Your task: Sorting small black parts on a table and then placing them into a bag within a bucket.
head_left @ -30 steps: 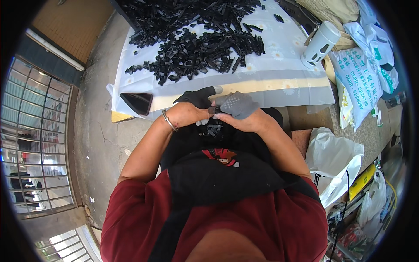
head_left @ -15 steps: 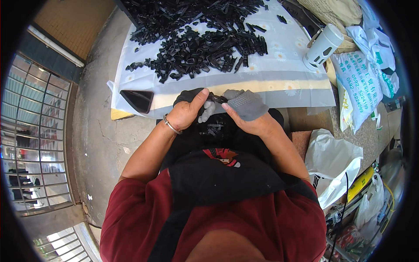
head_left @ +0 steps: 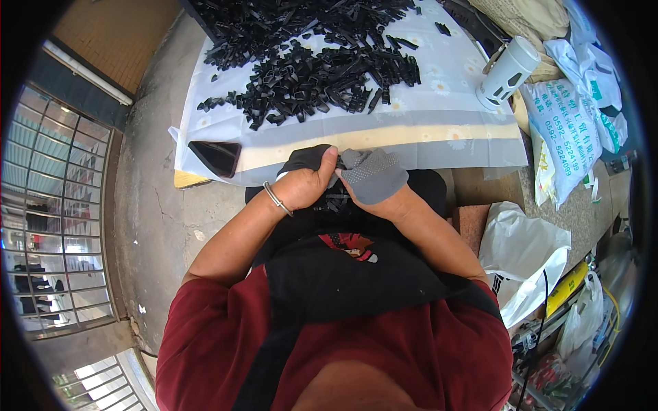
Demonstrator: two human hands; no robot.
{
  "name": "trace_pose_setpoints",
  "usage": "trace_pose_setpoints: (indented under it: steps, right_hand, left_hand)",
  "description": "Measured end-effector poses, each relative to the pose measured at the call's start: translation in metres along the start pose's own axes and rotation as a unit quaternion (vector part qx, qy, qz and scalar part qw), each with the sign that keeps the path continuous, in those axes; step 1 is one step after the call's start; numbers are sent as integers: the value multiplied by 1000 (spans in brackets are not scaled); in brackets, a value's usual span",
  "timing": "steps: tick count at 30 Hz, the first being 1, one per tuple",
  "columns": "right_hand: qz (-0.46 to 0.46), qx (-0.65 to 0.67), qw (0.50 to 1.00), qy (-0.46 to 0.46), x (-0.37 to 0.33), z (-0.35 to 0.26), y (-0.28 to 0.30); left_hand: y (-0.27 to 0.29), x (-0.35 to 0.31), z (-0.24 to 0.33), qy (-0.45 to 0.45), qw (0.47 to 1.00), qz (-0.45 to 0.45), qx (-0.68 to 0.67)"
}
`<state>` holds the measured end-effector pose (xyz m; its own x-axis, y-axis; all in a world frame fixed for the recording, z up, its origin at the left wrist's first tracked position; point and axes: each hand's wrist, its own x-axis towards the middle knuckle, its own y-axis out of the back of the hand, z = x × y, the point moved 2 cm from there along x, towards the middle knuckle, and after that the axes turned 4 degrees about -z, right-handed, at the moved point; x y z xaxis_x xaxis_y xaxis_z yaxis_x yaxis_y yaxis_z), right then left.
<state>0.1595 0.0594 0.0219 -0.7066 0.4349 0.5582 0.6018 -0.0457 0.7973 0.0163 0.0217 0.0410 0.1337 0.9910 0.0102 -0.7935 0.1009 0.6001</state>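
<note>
Gripping: left hand (head_left: 305, 183), bare with a metal bracelet (head_left: 276, 198) at the wrist, closed on dark fabric, thumb pressed to the grey glove (head_left: 373, 175).
Right hand (head_left: 377, 183): inside that grey knit glove with dotted grip texture, fingers curled; what it holds cannot be told.
Black plastic pieces (head_left: 337, 203): small bunch just below both hands, in the lap.
Beyond hands: floral sheet (head_left: 439, 103) bearing a heap of black plastic strips (head_left: 308, 75).
Left of hands: dark phone (head_left: 216, 156).

Left hand (head_left: 305, 185) against gloved right hand (head_left: 373, 179)
</note>
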Motion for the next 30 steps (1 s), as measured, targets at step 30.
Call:
trace_pose_setpoints:
  steps: [30]
  right_hand:
    - [8,-133,989,-68,20,79,-4]
  left_hand:
    - [29,42,-49,0,936,237,262]
